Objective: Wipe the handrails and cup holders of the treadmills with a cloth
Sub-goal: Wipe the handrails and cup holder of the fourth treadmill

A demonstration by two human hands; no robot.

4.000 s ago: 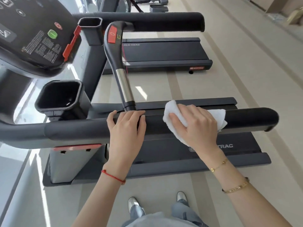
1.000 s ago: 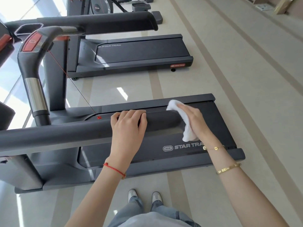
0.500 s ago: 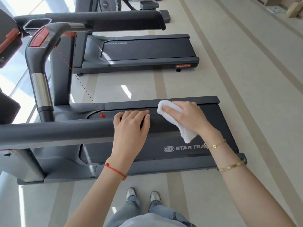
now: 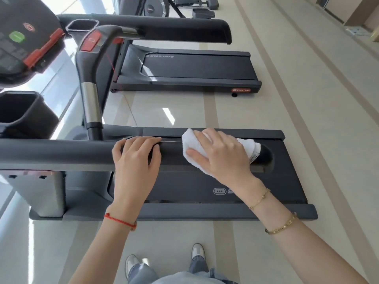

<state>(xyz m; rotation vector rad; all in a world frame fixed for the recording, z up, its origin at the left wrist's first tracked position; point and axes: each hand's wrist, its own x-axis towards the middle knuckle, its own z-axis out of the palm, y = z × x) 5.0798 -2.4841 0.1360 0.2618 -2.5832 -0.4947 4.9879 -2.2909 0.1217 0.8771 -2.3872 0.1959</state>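
Wiping: right hand presses the cloth onto the near handrail, close to its free end.
Right fingers: spread wide over the cloth, thumb on the near side, cloth pinned between palm and rail.
Cloth: white, folded, draped over the top of the rail; one end with a small label pokes out past the hand at the rail tip.
Left hand: on the same rail, just beside the cloth, not touching it.
Left fingers: close together, curled over the top of the rail, thumb on the near side.
Cup holder: black, far left, above the rail, well apart from both hands.
Upright grip: rises from the rail just left of the left hand, metal band midway, red button on top.
Console: top left, green button, red clip.
Second treadmill: behind, parallel, own handrail above it.
Wrists: red string on left, two gold bracelets on right.
Shoes: on the floor, facing the near treadmill's side.
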